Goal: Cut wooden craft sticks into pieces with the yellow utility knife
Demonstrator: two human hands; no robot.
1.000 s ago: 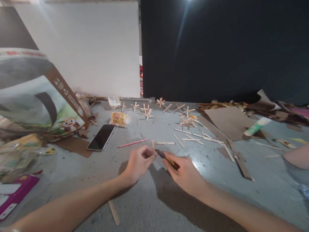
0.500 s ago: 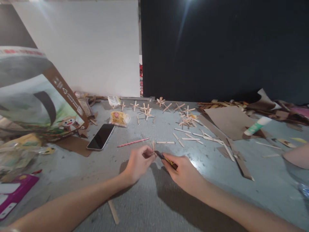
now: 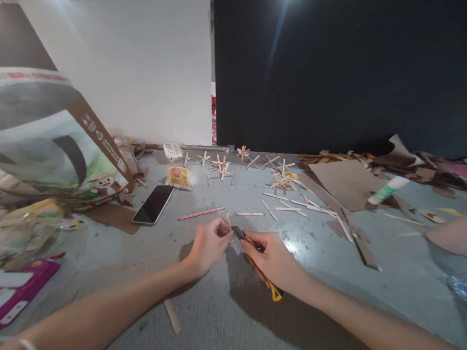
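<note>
My left hand (image 3: 210,243) pinches a short wooden craft stick (image 3: 229,221), its end sticking up past the fingertips. In my right hand (image 3: 279,260) is a utility knife (image 3: 251,241) with a yellow-and-black handle. The knife's front end touches or nearly touches the craft stick; whether the blade cuts into it I cannot tell. Beyond my hands lie a pink striped pencil (image 3: 201,214) and a loose craft stick (image 3: 250,214). Another craft stick (image 3: 172,316) lies on the table beside my left forearm.
Several crossed-stick shapes (image 3: 224,170) stand at the back. Loose craft sticks, cardboard (image 3: 343,182) and a glue stick (image 3: 388,189) lie to the right, near another person's arm (image 3: 447,238). Leftward are a phone (image 3: 153,205), a wrapped snack (image 3: 180,178), a large bag (image 3: 69,146) and a purple object (image 3: 31,287).
My right hand has turned the knife, so its yellow tail end now shows below the palm. The craft stick and both hands have shifted slightly left.
</note>
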